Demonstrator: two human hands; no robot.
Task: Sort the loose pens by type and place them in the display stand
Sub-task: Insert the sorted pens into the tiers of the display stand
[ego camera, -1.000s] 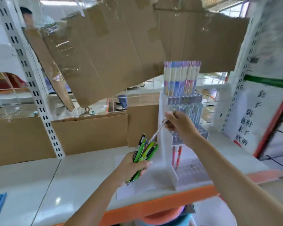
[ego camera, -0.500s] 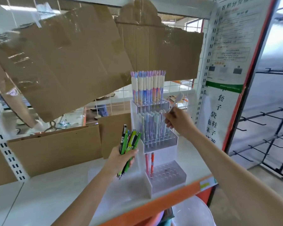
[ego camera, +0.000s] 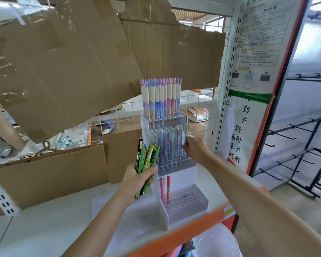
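**Pale Pen Goes Into the Middle Tier While a Green Bunch Waits**

Your right hand [ego camera: 195,151] reaches to the right end of the middle tier [ego camera: 176,164] of the display stand [ego camera: 185,216], fingers curled at a pale pen [ego camera: 187,134] that stands upright at that end of the row; the grip itself is partly hidden by the knuckles, so you appear to be pinching it, probably steadying it so its tip finds a hole. The row it joins is all the same pastel, capped kind, which suggests that tier is reserved for them.

Your left hand [ego camera: 137,177] hangs just left of the stand, fist wrapped around a bunch of green and dark pens [ego camera: 146,164], tips down, kept close so the next pick is a short reach.

On the far, top tier a tight row of pens with cream grips [ego camera: 160,97] stands upright. The near, bottom tier [ego camera: 185,203] holds only two orange pens [ego camera: 165,190] at its left, the other holes open, likely where the bunch belongs.

The stand sits on a white shelf [ego camera: 44,229] with an orange front edge, taped cardboard [ego camera: 63,71] hanging behind. A packed middle row leaves little room; a careless push could knock neighbours askew.
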